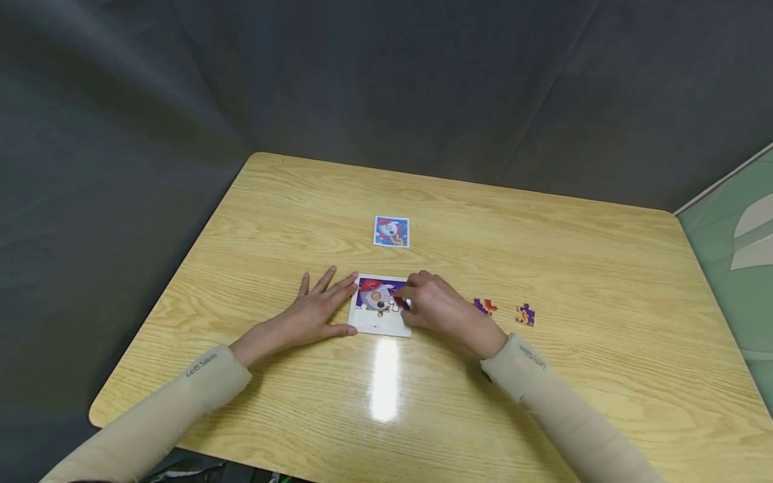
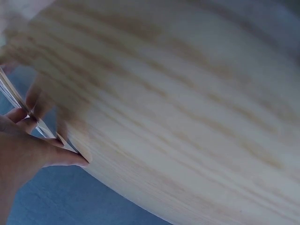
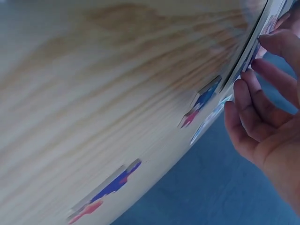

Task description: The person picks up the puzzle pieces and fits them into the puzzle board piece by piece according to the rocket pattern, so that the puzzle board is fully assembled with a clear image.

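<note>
A white-framed jigsaw puzzle tray [image 1: 380,325] lies on the table, its upper part filled with a picture of a grey-white character in a red hat. Its lower part is bare white. My left hand [image 1: 314,313] lies with spread fingers along the tray's left edge, thumb at the lower left corner. Over the tray's right side, my right hand [image 1: 439,307] bends its fingers and pinches a puzzle piece [image 1: 395,303], mostly hidden by them. In the right wrist view, the thumb and fingers [image 3: 269,77] meet at the tray's edge.
Right of the tray lie two loose spots of purple, red and orange pieces, a nearer piece [image 1: 484,306] and a farther piece [image 1: 525,314]. A small square picture card [image 1: 391,232] lies behind the tray. The wooden table [image 1: 272,221] ends at a dark curtain [image 1: 386,87].
</note>
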`<state>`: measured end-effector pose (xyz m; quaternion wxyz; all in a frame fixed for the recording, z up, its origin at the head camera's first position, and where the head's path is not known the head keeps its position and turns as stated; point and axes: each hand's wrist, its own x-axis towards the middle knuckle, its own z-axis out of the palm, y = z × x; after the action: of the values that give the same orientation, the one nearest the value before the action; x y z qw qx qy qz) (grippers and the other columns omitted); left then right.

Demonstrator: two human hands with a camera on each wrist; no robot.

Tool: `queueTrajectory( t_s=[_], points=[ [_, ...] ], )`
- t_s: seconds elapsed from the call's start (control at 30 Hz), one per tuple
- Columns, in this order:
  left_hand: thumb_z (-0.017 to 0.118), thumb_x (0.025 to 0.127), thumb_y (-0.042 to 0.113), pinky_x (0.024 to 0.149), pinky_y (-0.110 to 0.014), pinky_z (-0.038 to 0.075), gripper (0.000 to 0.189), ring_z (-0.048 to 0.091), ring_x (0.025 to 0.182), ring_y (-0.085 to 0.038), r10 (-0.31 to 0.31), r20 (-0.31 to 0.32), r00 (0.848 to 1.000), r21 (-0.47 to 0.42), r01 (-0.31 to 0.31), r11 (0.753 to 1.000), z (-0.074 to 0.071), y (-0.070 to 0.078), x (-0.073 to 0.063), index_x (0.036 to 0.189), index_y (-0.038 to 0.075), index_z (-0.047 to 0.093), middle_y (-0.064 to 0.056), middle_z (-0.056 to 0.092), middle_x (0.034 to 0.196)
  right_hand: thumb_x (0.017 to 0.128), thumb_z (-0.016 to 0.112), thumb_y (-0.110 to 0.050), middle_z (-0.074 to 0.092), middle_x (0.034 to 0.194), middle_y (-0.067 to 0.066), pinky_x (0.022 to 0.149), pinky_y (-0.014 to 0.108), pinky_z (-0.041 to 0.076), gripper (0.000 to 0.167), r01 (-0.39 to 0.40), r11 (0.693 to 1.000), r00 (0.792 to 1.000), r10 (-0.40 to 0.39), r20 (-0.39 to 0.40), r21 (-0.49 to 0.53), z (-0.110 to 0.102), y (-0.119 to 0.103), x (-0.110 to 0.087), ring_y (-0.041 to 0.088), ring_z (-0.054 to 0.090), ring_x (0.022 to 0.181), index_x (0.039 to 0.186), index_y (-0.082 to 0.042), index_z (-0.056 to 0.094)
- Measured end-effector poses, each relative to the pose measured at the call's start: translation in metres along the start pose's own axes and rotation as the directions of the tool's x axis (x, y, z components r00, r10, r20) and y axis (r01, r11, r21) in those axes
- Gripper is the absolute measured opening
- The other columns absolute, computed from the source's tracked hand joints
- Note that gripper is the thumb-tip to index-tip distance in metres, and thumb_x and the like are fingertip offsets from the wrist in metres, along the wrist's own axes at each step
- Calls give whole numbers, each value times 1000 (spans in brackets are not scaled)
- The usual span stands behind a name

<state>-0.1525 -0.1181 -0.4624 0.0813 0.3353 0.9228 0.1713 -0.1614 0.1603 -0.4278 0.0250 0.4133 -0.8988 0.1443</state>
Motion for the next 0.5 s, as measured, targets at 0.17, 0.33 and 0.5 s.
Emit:
queueTrajectory(
  t_s=[0.17, 0.33, 0.5],
  points=[
    [59, 88, 57, 105, -73, -1, 83, 3, 145, -40, 5, -1, 1000, 0, -5, 1000, 1, 0, 1, 151, 10, 31, -4, 16, 160, 78, 73, -10, 63, 92, 6, 68, 27, 50, 32, 18, 1000, 999, -18, 31, 4, 1, -1, 3, 15, 55, 77, 109, -2, 72],
    [59, 88, 58, 105, -73, -1, 83, 3, 145, -40, 3, -5, 1000, 7, -3, 1000, 2, -1, 1, 151, 11, 31, -4, 16, 160, 80, 74, -11, 62, 93, 6, 69, 26, 50, 31, 27, 1000, 999, -28, 39, 16, 1, 0, 4, 14, 55, 78, 109, -2, 72],
    [58, 88, 59, 105, -72, -2, 84, 2, 146, -39, -6, 0, 1000, 7, 6, 1000, 2, -2, 1, 151, 11, 31, -3, 15, 161, 81, 72, -11, 63, 95, 6, 72, 29, 51, 27, 32, 999, 999, -32, 44, 3, 1, 0, 4, 16, 57, 82, 108, -5, 73]
  ],
)
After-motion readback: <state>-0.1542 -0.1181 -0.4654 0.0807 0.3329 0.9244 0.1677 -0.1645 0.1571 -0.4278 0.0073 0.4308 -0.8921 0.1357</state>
